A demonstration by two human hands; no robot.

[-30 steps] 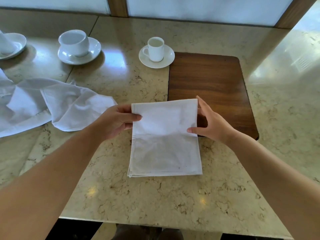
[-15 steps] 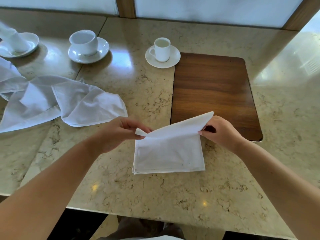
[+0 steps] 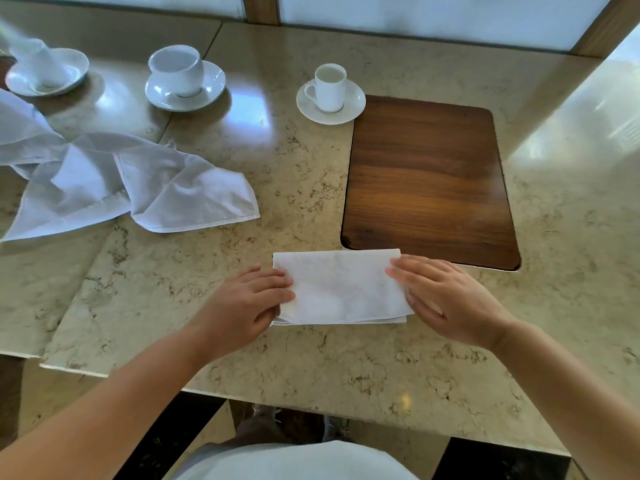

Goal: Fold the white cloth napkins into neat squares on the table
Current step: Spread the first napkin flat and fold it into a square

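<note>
since the earlier frame the raised far half has come down: the folded white cloth napkin (image 3: 341, 289) lies flat just in front of the dark wooden inset panel (image 3: 429, 181). left hand (image 3: 247, 304) and right hand (image 3: 446, 301) press its side edges with flat, straight fingers, gripping nothing. step in hand: flattening the fold. next, judged: a crumpled white napkin pile (image 3: 114, 183), left of the panel, needs folding. its left part is cut off.

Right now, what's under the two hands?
The folded white napkin. The left hand rests flat on its left edge, the right hand on its right edge. The napkin lies on the marble table. Its edges beneath the fingers are covered.
</note>
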